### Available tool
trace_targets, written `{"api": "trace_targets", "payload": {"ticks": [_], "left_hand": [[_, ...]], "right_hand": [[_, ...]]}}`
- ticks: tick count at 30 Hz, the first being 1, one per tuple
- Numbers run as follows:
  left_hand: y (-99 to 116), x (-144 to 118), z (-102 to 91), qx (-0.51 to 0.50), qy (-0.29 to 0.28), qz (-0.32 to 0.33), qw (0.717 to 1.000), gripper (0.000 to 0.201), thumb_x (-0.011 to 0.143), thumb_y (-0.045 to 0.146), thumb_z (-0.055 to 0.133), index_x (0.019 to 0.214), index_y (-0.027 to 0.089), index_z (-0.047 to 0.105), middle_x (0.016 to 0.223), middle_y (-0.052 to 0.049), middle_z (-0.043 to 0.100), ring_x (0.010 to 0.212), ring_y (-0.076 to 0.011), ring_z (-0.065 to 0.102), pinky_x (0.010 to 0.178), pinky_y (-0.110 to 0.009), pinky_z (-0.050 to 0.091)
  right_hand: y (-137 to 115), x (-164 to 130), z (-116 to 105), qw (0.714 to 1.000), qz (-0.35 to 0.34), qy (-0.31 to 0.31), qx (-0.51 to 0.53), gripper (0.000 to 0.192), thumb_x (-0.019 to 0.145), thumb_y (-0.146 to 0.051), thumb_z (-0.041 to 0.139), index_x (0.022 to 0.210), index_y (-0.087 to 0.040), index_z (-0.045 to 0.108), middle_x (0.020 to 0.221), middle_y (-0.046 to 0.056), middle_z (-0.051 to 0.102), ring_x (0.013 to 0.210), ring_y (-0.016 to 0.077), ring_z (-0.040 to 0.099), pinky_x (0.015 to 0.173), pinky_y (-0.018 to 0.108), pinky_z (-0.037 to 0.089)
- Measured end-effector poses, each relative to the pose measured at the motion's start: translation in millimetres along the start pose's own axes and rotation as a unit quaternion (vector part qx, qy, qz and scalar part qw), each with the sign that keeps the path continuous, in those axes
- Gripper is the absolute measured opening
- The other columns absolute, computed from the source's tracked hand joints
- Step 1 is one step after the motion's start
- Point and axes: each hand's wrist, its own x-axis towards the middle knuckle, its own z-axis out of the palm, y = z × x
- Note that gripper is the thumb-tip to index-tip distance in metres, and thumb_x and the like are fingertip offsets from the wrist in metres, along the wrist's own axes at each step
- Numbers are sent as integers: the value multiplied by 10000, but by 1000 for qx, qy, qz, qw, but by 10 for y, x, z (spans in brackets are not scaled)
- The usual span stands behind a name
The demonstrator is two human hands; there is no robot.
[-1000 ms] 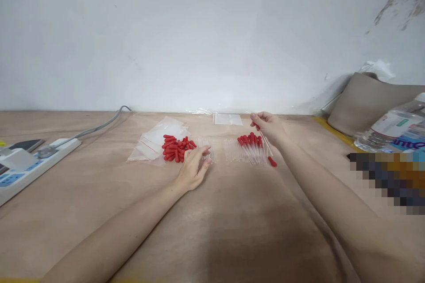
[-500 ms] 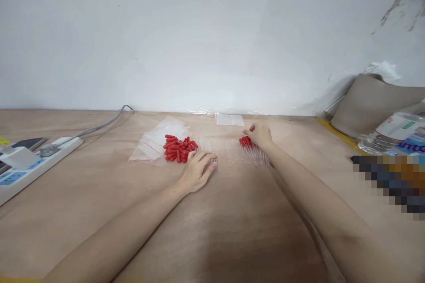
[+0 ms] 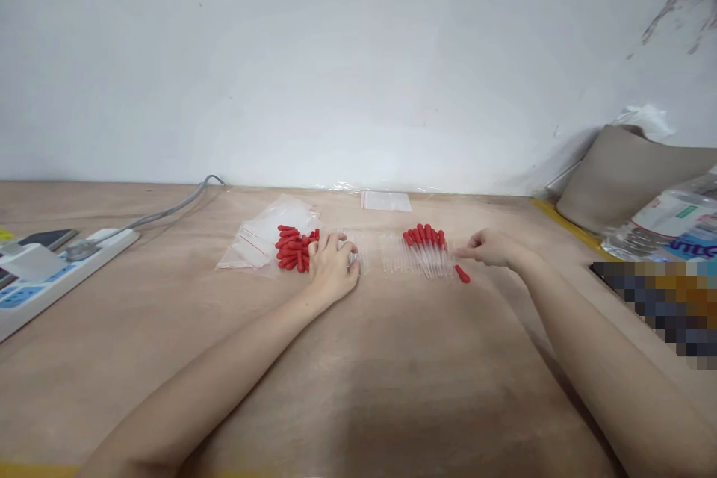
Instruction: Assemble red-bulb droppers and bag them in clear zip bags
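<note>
Left grip (image 3: 331,267) palm-down over glass tubes (image 3: 358,260)

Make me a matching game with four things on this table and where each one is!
Things:
1. pile of red caps
2. power strip
3. water bottle
4. lone red cap

Places:
A. far right edge of the table
B. just below the right hand
C. far left, with a grey cable
D. beside the left hand, on clear bags

Pairs: 1-D, 2-C, 3-A, 4-B

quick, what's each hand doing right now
Left hand: curled over the clear tubes beside the red caps; whether it grips one cannot be told.
Right hand: loosely closed, holding nothing visible, beside the capped droppers.
</note>
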Motion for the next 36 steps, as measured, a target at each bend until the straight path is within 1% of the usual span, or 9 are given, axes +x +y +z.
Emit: {"api": "trace_targets", "payload": {"ticks": [2, 5, 10, 17, 21, 25, 29, 32, 36], "left_hand": [[75, 120, 43, 38, -24, -3, 999, 154, 751, 303, 525, 808, 188, 612, 1081, -95, 492, 1021, -273, 392, 811, -401, 275], [188, 284, 113, 84, -63, -25, 994, 236, 754, 337, 498, 812, 149, 629, 1082, -130, 470, 1017, -292, 376, 842, -411, 254], [323, 466, 176, 139, -116, -81, 980, 307, 736, 330, 482, 842, 99, 654, 992, -168, 491, 968, -312, 384, 811, -420, 251], [412, 598, 295, 121, -166, -128, 970, 252, 693, 276, 531, 810, 94, 660, 985, -196, 516, 969, -337, 379, 784, -422, 243], [469, 619, 303, 94, -163, -128, 974, 232, 710, 259, 525, 794, 75, 639, 993, -217, 525, 977, -355, 393, 762, -421, 261], [485, 566, 119, 40, -154, -98, 982, 263, 828, 287, 396, 880, 102, 576, 982, -168, 564, 933, -302, 470, 750, -387, 294], [291, 369, -91, -74, -132, 0, 988, 190, 896, 254, 314, 928, 177, 484, 789, -7, 625, 708, -151, 552, 794, -332, 295], [40, 143, -145, -132, -73, 94, 984, 124, 882, 255, 392, 888, 183, 492, 748, 20, 638, 676, -134, 560, 840, -346, 256], [-214, -129, -122, -152, -26, 138, 978, 149, 857, 286, 476, 935, 185, 551, 798, -5, 669, 718, -144, 577, 804, -337, 266]], "right_hand": [[29, -79, -8, 995, 5, -99, 21, 392, 504, -524, 677, 580, -158, 562, 521, 1, 524, 466, 103, 466, 407, 211, 308], [8, -121, 29, 982, 15, -180, 60, 385, 443, -481, 731, 549, -153, 559, 484, -15, 498, 454, 89, 462, 394, 193, 312], [3, -90, 74, 971, 47, -206, 109, 356, 430, -413, 766, 537, -147, 555, 479, -10, 523, 451, 81, 488, 395, 179, 365], [19, -145, -5, 964, 76, -206, 149, 223, 521, -290, 734, 593, -129, 597, 547, 36, 593, 493, 97, 552, 463, 188, 465], [-38, -210, -78, 970, 27, -138, 196, 180, 547, -192, 699, 540, -146, 525, 525, 18, 565, 518, 112, 564, 488, 205, 480], [-222, -260, -23, 956, -106, -23, 273, 145, 608, -198, 658, 700, -154, 556, 616, 2, 579, 550, 105, 566, 517, 215, 476], [-478, -261, 300, 928, -252, 62, 267, 225, 689, -288, 603, 877, -163, 612, 681, 10, 594, 573, 111, 548, 532, 235, 458], [-659, -308, 621, 900, -334, 135, 246, 205, 740, -311, 560, 862, -163, 634, 789, 49, 608, 680, 137, 564, 616, 267, 467], [-826, -462, 913, 870, -432, 153, 181, 193, 809, -287, 492, 879, -183, 639, 819, 58, 604, 757, 148, 565, 704, 291, 462]]}}
